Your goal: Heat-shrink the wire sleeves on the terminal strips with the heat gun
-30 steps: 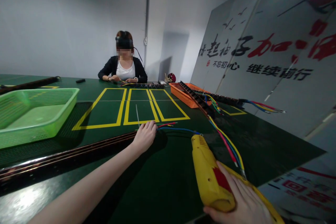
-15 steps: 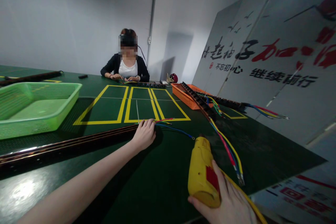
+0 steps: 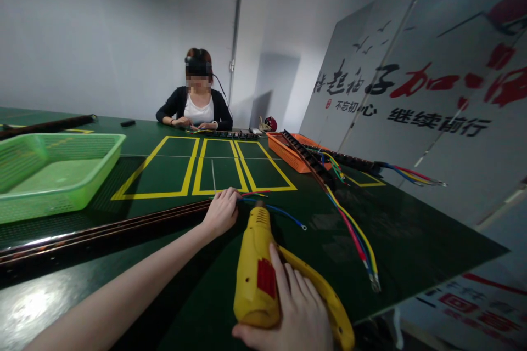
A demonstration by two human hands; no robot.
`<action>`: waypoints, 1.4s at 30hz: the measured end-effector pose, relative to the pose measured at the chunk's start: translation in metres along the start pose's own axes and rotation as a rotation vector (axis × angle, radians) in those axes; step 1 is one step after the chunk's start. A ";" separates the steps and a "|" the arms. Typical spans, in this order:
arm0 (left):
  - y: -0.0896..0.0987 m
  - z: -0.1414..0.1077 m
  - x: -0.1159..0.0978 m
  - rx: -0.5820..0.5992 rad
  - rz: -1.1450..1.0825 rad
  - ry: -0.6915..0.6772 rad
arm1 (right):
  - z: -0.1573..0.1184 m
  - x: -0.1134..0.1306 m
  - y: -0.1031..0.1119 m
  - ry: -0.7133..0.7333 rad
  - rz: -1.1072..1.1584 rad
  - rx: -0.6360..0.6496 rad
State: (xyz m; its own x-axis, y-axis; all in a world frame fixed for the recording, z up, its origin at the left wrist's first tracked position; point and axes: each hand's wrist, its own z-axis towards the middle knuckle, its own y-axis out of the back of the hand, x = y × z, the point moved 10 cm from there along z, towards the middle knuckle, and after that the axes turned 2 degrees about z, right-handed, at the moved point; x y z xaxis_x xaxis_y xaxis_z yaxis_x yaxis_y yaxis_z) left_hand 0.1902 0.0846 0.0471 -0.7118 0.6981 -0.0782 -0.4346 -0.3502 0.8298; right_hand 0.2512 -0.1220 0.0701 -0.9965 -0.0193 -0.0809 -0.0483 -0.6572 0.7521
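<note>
My right hand (image 3: 294,307) is closed around a yellow heat gun (image 3: 256,269) with a red patch on its side. The gun's nozzle points away from me, close to the wires beside my left hand (image 3: 223,209). That left hand is closed over the right end of a long dark strip (image 3: 123,228), where the wires come out; its fingertips are partly hidden. Red and yellow wires (image 3: 257,193) and a longer blue wire (image 3: 284,211) with a ring terminal stretch right from under the fingers, lying over the green table.
A green basket (image 3: 94,178) stands at left. An orange basket (image 3: 284,152) at right has dark strips (image 3: 307,159) across it, their coloured wires (image 3: 354,219) hanging toward me. Yellow tape (image 3: 189,170) marks the green table (image 3: 395,247). A co-worker (image 3: 197,98) sits opposite, handling another strip.
My right hand has swung the heat gun left, bringing its nozzle from beyond the blue wire's tip to near my left hand. The left hand stays on the strip's end.
</note>
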 end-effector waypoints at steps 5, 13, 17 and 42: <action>0.000 -0.001 -0.005 0.041 -0.015 -0.035 | 0.003 0.021 -0.006 0.046 0.053 -0.019; 0.001 -0.002 -0.004 0.045 -0.048 -0.036 | -0.006 0.013 -0.025 0.043 0.098 0.103; -0.002 0.000 -0.003 0.042 -0.026 -0.017 | -0.005 0.001 -0.022 0.067 0.114 0.143; 0.002 -0.003 -0.002 0.004 -0.052 -0.024 | -0.023 -0.082 -0.005 -0.197 -0.042 0.136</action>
State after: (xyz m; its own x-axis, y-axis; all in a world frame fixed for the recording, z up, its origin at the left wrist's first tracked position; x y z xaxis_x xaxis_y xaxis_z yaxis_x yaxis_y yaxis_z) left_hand 0.1897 0.0806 0.0474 -0.6746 0.7303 -0.1077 -0.4684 -0.3107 0.8271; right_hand 0.3343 -0.1348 0.0581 -0.9868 0.1620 0.0056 -0.0850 -0.5467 0.8330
